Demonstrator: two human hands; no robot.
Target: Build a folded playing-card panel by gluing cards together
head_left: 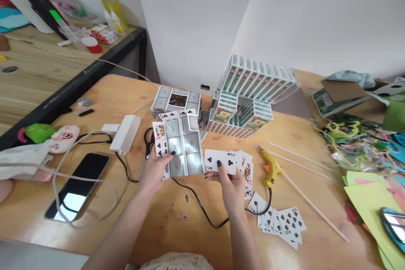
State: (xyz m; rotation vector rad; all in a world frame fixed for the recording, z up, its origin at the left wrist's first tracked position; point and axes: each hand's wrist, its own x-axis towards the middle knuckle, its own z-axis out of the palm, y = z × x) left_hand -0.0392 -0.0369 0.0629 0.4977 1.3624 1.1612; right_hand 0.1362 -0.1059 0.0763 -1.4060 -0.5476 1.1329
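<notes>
My left hand (pixel 155 168) grips a panel of playing cards (pixel 185 147), its patterned backs facing up and several card faces showing along its top and left edges. The thumb lies across the panel's lower left. In my right hand (pixel 230 183) is a two of clubs (pixel 218 160), face up, pinched under the thumb just right of the panel. Behind the panel stands a box-like piece built of cards (pixel 177 100). More loose cards (pixel 246 168) lie beside my right hand, and a fan of spades (pixel 278 221) is spread farther right.
A yellow glue gun (pixel 270 168) lies on the right, its black cord running across the table. Stacked card boxes (pixel 249 93) stand at the back. Left are a phone (pixel 77 187), a white power block (pixel 125 133) and scissors (pixel 148 141). Coloured papers (pixel 363 198) lie far right.
</notes>
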